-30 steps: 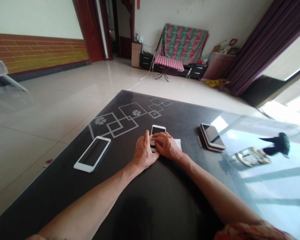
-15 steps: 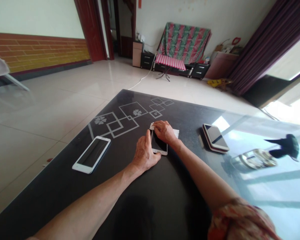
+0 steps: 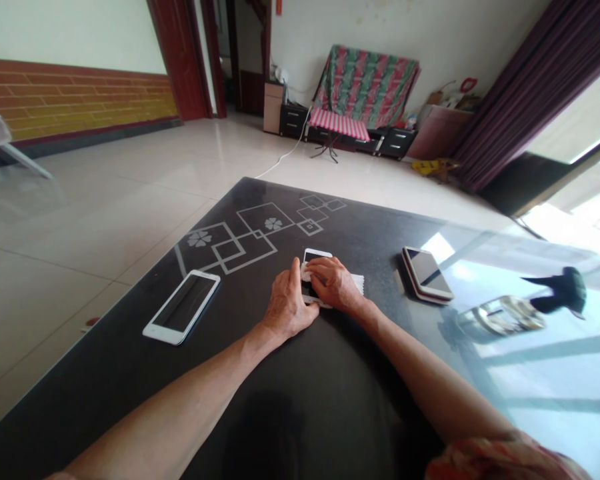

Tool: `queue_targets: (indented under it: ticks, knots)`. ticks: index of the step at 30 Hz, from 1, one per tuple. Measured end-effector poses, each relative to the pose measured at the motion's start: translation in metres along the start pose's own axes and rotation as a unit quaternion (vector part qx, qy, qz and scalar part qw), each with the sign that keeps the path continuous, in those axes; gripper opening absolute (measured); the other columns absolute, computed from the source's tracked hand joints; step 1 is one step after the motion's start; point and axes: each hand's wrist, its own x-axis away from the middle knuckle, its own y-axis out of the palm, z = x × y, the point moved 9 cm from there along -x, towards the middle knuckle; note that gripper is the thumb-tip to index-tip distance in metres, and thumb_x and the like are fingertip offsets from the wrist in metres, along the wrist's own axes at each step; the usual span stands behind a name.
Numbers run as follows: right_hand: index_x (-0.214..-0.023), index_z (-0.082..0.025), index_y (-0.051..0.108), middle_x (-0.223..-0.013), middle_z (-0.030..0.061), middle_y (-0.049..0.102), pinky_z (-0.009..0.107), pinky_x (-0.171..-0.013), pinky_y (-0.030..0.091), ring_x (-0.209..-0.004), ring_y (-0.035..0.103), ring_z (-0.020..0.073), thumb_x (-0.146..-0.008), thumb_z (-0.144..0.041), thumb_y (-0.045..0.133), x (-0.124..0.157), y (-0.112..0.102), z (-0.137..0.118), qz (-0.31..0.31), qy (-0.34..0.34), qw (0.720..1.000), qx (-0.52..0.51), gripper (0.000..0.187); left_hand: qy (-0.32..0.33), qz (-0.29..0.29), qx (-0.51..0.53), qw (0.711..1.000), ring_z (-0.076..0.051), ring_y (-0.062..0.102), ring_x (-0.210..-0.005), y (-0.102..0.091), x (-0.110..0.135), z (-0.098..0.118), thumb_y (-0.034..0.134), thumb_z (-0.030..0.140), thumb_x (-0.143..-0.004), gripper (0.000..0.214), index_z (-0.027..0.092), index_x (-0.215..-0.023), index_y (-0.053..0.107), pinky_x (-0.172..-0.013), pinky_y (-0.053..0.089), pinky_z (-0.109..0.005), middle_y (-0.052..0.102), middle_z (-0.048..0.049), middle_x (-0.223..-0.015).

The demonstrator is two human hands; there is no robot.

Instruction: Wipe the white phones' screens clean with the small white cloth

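A white phone (image 3: 315,257) lies flat on the dark glass table (image 3: 300,400), its far end showing past my fingers. My left hand (image 3: 286,305) rests against the phone's left edge, fingers curled along it, holding it in place. My right hand (image 3: 334,285) lies over the middle of the screen with its fingers pressed down on a small white cloth (image 3: 356,283), whose corner sticks out to the right of that hand.
A second white phone (image 3: 182,305) lies to the left near the table edge. A phone in a reddish case (image 3: 426,273) lies to the right. A glass ashtray (image 3: 503,315) and a dark object (image 3: 560,292) sit further right. Tiled floor lies beyond the table.
My right hand with the cloth has slid back from the phone's far end to the middle of the screen, after moving out to that end half a second earlier. My left hand stayed put.
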Motion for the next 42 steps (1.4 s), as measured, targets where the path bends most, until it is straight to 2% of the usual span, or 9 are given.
queue_targets:
  ticks: [3,6,9,13,20,26,31,38,42]
  knots:
    - [-0.097,-0.021,0.071,-0.108,0.0074,0.068,0.041,-0.094,0.045,-0.101,0.060,0.0227,-0.085,-0.015,0.050,-0.005,0.003,0.009,0.011,0.015,1.000,0.019,0.025,-0.002,-0.010,-0.009,1.000,-0.031,0.052,-0.104,-0.001,0.000,0.000,0.061,0.013,-0.061,0.088,0.005,-0.141,0.026,-0.095,0.045,-0.047,0.057,-0.0149,-0.105]
    - [-0.095,-0.021,0.071,-0.107,0.0072,0.069,0.041,-0.093,0.045,-0.099,0.061,0.0228,-0.084,-0.015,0.052,-0.003,0.003,0.011,0.022,0.018,0.999,0.016,0.023,0.000,-0.021,-0.007,1.000,-0.030,0.052,-0.106,-0.002,-0.001,-0.001,0.058,0.011,-0.060,0.090,0.009,-0.143,0.024,-0.096,0.044,-0.047,0.057,-0.0131,-0.107]
    - [-0.091,-0.020,0.071,-0.102,0.0065,0.069,0.040,-0.090,0.047,-0.095,0.061,0.0219,-0.080,-0.012,0.053,0.002,-0.001,0.005,0.034,0.005,0.999,-0.005,0.023,-0.002,-0.040,-0.004,0.999,-0.027,0.054,-0.104,-0.002,-0.002,-0.002,0.058,0.010,-0.061,0.091,0.012,-0.144,0.022,-0.096,0.045,-0.046,0.058,-0.0111,-0.107]
    - [-0.084,-0.019,0.069,-0.096,0.0059,0.069,0.036,-0.084,0.049,-0.087,0.061,0.0204,-0.072,-0.007,0.054,0.007,-0.003,-0.010,0.028,-0.034,0.998,-0.036,0.023,-0.002,-0.064,-0.012,0.998,-0.027,0.056,-0.102,-0.002,-0.004,-0.005,0.059,0.011,-0.060,0.091,0.009,-0.143,0.022,-0.094,0.047,-0.044,0.059,-0.0123,-0.107]
    - [-0.079,-0.020,0.066,-0.093,0.0045,0.067,0.033,-0.078,0.049,-0.078,0.059,0.0172,-0.069,-0.007,0.055,0.009,-0.001,-0.027,-0.028,-0.093,0.991,-0.090,0.019,0.065,-0.085,-0.028,0.994,-0.029,0.054,-0.103,0.002,-0.006,-0.007,0.061,0.019,-0.064,0.088,0.004,-0.143,0.024,-0.095,0.046,-0.045,0.057,-0.0138,-0.105]
    - [-0.083,-0.020,0.068,-0.094,0.0060,0.067,0.036,-0.081,0.048,-0.082,0.060,0.0192,-0.071,-0.007,0.055,0.009,-0.006,-0.016,0.009,-0.076,0.995,-0.068,0.022,0.079,-0.126,0.010,0.989,-0.029,0.053,-0.108,0.001,-0.010,-0.011,0.059,0.014,-0.063,0.090,0.009,-0.145,0.022,-0.098,0.044,-0.045,0.058,-0.0129,-0.111]
    - [-0.083,-0.020,0.068,-0.095,0.0063,0.067,0.036,-0.081,0.049,-0.084,0.060,0.0195,-0.072,-0.007,0.054,0.010,-0.005,-0.015,0.008,-0.083,0.994,-0.072,0.022,0.101,-0.166,0.042,0.980,-0.026,0.054,-0.109,-0.005,-0.015,-0.012,0.056,0.009,-0.063,0.087,0.011,-0.144,0.025,-0.100,0.043,-0.043,0.060,-0.0111,-0.113]
    - [-0.079,-0.021,0.064,-0.090,0.0043,0.068,0.035,-0.079,0.048,-0.081,0.062,0.0184,-0.072,-0.009,0.054,0.012,-0.001,-0.035,-0.044,-0.145,0.982,-0.112,0.017,0.133,-0.160,0.056,0.976,-0.023,0.056,-0.104,-0.003,-0.016,-0.017,0.047,0.003,-0.062,0.084,0.012,-0.143,0.029,-0.098,0.045,-0.042,0.062,-0.0099,-0.109]
    - [-0.085,-0.021,0.066,-0.096,0.0048,0.068,0.036,-0.083,0.048,-0.086,0.062,0.0191,-0.074,-0.008,0.051,0.011,-0.004,-0.025,-0.025,-0.135,0.985,-0.102,0.023,0.138,-0.136,0.056,0.979,-0.021,0.058,-0.103,-0.002,-0.018,-0.023,0.040,-0.002,-0.061,0.084,0.013,-0.143,0.031,-0.096,0.046,-0.039,0.064,-0.0089,-0.108]
